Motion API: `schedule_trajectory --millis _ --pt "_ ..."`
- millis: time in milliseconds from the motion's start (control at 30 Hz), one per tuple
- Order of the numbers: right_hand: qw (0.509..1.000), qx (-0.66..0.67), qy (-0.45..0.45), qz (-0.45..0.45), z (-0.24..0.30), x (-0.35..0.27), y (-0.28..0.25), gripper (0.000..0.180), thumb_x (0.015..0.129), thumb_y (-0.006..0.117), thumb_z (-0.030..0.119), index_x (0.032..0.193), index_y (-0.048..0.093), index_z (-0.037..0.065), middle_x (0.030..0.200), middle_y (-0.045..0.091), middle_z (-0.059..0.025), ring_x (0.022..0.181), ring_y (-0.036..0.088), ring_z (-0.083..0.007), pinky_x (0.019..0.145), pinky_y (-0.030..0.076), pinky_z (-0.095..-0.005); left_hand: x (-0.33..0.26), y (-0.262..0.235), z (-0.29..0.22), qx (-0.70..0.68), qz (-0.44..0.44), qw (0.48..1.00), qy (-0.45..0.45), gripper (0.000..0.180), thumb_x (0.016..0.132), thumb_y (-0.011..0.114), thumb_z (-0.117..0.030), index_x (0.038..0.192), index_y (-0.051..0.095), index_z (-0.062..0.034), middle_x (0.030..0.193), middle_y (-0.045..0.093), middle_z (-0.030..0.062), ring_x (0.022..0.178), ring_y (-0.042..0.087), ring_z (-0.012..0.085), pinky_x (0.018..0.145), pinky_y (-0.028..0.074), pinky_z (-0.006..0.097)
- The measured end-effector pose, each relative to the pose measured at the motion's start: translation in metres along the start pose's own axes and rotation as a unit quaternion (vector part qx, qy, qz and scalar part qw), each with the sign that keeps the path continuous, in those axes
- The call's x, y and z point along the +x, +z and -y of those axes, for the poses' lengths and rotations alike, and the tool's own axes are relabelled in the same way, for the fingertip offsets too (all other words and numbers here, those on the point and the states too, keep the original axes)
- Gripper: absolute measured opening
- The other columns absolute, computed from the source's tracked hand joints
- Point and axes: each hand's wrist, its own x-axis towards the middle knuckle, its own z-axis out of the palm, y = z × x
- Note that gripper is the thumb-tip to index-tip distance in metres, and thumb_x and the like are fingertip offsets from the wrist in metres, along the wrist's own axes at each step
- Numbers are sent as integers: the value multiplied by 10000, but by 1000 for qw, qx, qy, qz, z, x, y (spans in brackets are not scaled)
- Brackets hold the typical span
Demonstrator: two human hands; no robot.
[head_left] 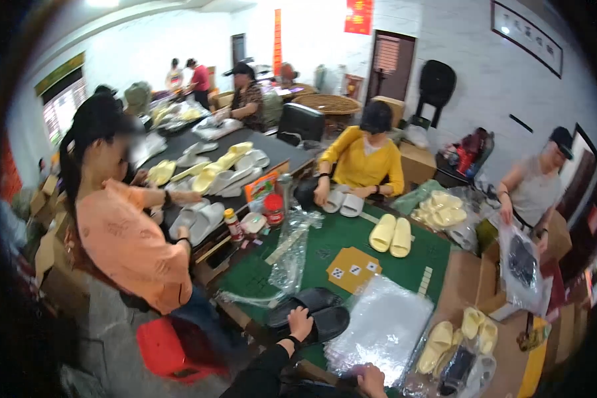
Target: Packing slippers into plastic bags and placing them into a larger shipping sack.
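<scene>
On green table (404,265), left hand (300,323) touches black slippers (315,313).

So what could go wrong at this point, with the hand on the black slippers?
The left hand rests on the black slippers, which sit at the green table edge; a nudge could tip them off. The stack of clear bags beside them looks slippery and may slide. The right hand is near that stack's corner and could drag bags off.
</scene>
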Motion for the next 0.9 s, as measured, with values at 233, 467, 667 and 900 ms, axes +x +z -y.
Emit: schedule_trajectory --millis 233,467,667,900 --pt "994 -25 -70 -85 -5 -6 10 273 765 562 293 968 559 111 946 541 -106 925 527 -303 709 413 -494 -7 -25 -70 -213 -43 976 23 203 715 562 -137 815 529 36 909 514 230 864 486 411 765 409 450" --pt "996 -44 4 -80 14 6 -19 237 794 525 253 960 583 94 1006 573 -90 958 545 -297 793 432 -446 -36 1 -158 -413 155 895 -69 226 748 595 -108 725 460 72 812 469 162 586 554 290 453 504 338" --pt "853 197 432 -218 -38 -5 -22 183 730 574 109 906 588 58 873 577 -162 829 538 -356 715 431 -453 -76 52 -217 -379 195 896 -123 281 810 566 -142 824 407 90 916 424 187 582 556 280 412 501 325" --pt "807 224 358 -413 -35 -5 -40 73 731 565 72 790 559 30 980 512 -198 902 494 -357 772 406 -410 -93 71 -138 -262 284 898 212 338 744 626 -114 1056 532 -23 951 506 178 868 504 328 768 423 375"
